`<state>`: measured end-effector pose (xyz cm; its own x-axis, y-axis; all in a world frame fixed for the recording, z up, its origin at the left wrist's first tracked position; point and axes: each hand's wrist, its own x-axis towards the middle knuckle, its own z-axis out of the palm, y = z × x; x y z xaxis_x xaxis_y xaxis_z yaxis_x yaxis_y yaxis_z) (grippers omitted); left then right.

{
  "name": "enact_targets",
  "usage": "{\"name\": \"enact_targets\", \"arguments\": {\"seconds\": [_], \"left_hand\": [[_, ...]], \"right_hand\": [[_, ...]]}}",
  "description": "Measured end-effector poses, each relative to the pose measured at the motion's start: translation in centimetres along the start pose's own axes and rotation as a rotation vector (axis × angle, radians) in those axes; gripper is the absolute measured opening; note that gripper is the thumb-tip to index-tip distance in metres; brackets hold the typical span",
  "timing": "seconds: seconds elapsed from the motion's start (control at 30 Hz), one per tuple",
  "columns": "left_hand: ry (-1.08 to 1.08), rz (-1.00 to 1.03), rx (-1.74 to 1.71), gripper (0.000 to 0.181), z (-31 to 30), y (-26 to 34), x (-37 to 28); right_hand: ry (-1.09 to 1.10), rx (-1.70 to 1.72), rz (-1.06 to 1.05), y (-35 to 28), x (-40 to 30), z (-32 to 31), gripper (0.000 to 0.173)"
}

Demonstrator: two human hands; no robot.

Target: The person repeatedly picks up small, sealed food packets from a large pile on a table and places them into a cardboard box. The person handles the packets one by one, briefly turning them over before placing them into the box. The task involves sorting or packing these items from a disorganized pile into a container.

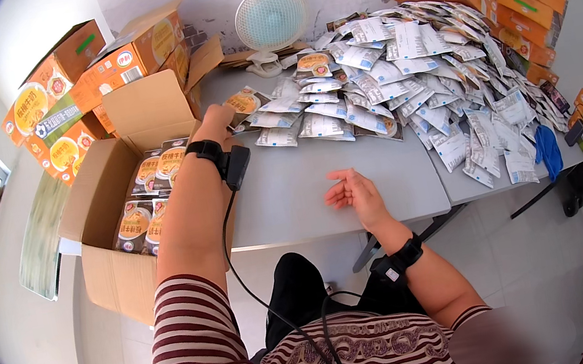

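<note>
My left hand (218,126) reaches to the left end of the pouch rows, its fingers at the edge of a brown-and-orange printed pouch (245,101). Whether they grip it is hidden by the hand itself. Over the grey table (294,199), my right hand (355,197) hangs with loosely bent fingers apart and nothing in it. Beneath my left forearm, an open cardboard carton (98,185) holds several upright printed pouches (135,224). Stacked pouches (323,123), mostly white back up, lie beyond my right hand and run into a large heap (423,67).
Orange printed cartons (127,65) are stacked behind the open one, and more cartons (528,3) stand at the far right. A pale fan (271,17) is by the wall. A blue cloth-like item (548,150) lies at the table's right edge. A cable (232,261) hangs from my left wrist.
</note>
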<state>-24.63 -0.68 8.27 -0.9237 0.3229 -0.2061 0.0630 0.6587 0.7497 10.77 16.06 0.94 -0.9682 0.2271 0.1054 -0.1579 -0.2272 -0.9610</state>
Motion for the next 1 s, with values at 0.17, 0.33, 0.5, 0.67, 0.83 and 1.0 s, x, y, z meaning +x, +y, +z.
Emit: {"name": "enact_targets", "arguments": {"seconds": [0.17, 0.33, 0.5, 0.67, 0.83, 1.0], "left_hand": [[0.201, -0.002, -0.111, 0.031, 2.4, 1.5, -2.1], [0.219, -0.048, -0.280, 0.024, 1.7, 0.5, 0.4], [0.257, -0.052, -0.597, 0.016, 2.9, 1.1, 1.1], [0.229, -0.068, -0.845, 0.013, 4.6, 0.8, 1.8], [0.220, -0.087, -0.849, 0.015, 4.9, 0.5, 1.9], [0.211, 0.021, -0.861, 0.021, 5.1, 1.8, 0.2]], "right_hand": [[0.031, 0.022, 0.005, -0.2, 0.1, -0.9, 0.055], [0.013, 0.023, 0.014, -0.3, 0.1, -0.4, 0.054], [0.026, 0.016, 0.007, -0.1, 0.1, -0.7, 0.053], [0.007, 0.027, -0.004, -0.1, 0.2, -0.6, 0.053], [0.017, 0.012, -0.004, -0.2, 0.1, -0.5, 0.054], [0.026, 0.003, 0.000, -0.3, 0.2, -0.5, 0.055]]}}
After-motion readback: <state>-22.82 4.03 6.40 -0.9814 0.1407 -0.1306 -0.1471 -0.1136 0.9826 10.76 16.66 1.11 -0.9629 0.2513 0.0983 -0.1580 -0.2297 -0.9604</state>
